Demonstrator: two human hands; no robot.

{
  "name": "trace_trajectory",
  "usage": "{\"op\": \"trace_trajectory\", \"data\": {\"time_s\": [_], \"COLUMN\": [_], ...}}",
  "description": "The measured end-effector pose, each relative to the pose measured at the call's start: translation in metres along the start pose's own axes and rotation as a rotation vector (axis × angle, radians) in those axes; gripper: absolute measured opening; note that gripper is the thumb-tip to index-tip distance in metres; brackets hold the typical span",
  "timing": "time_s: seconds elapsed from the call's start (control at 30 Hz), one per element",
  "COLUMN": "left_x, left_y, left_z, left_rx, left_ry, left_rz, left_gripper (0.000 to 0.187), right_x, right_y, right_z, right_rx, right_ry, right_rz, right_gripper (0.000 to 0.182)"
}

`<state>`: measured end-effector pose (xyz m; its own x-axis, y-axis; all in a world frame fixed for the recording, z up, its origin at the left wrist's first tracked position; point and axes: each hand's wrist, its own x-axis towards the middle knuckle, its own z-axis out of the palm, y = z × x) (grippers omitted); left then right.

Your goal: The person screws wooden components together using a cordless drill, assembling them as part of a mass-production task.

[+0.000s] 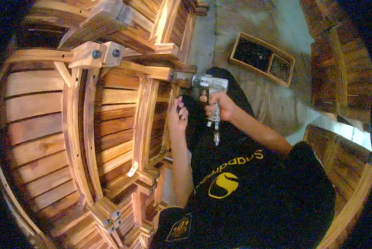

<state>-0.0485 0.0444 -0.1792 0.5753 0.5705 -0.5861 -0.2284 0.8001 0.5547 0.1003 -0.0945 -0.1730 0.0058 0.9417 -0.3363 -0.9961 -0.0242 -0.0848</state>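
Note:
My right hand (220,104) is closed around the grip of a silver air impact wrench (210,82). The wrench's nose, with a socket (182,79), points left at the end of a wooden rail (159,73) and appears to meet it. A fitting (216,136) hangs below the grip. Just below the socket, my left hand (179,115) is raised beside a slatted wooden frame (144,120), its fingers curled. Something small and dark shows between those fingers, too small to name.
Bolted wooden blocks (86,54) join curved slatted furniture pieces on the left, with more stacked above and below. A divided wooden box (260,58) of small dark hardware lies on the floor. Further wooden furniture (339,74) stands at the right.

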Motion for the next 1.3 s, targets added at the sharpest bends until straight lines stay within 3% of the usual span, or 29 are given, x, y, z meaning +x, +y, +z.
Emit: {"op": "trace_trajectory", "data": {"time_s": [0.27,0.37,0.43,0.7,0.77,0.83,1.13,1.3], "left_x": [0.085,0.083,0.091,0.087,0.095,0.095,0.077,0.072], "left_y": [-0.016,-0.018,-0.018,-0.007,-0.010,-0.013,-0.034,-0.037], "left_z": [0.020,0.030,0.027,0.034,0.030,0.034,0.053,0.022], "left_rx": [0.100,0.138,0.192,0.445,0.379,0.379,0.364,-0.036], "left_ry": [-0.058,-0.021,-0.033,-0.080,-0.100,-0.084,-0.129,-0.035], "left_rz": [0.069,0.006,0.015,-0.016,-0.096,-0.098,0.118,-0.112], "left_gripper": [0.018,0.017,0.018,0.023,0.024,0.024,0.021,0.016], "right_x": [-0.005,-0.007,-0.003,-0.009,-0.007,-0.005,-0.007,-0.010], "right_y": [0.003,0.004,0.003,0.001,0.001,0.003,-0.004,-0.005], "right_z": [-0.029,-0.034,-0.039,-0.041,-0.046,-0.055,-0.064,-0.065], "right_rx": [0.062,0.005,0.141,0.140,0.162,0.209,0.309,0.328], "right_ry": [0.059,0.163,0.053,0.085,0.099,-0.032,-0.140,-0.108], "right_rz": [0.020,-0.033,0.021,-0.004,-0.013,-0.015,-0.046,-0.035], "right_gripper": [0.033,0.034,0.032,0.033,0.034,0.034,0.033,0.033]}}
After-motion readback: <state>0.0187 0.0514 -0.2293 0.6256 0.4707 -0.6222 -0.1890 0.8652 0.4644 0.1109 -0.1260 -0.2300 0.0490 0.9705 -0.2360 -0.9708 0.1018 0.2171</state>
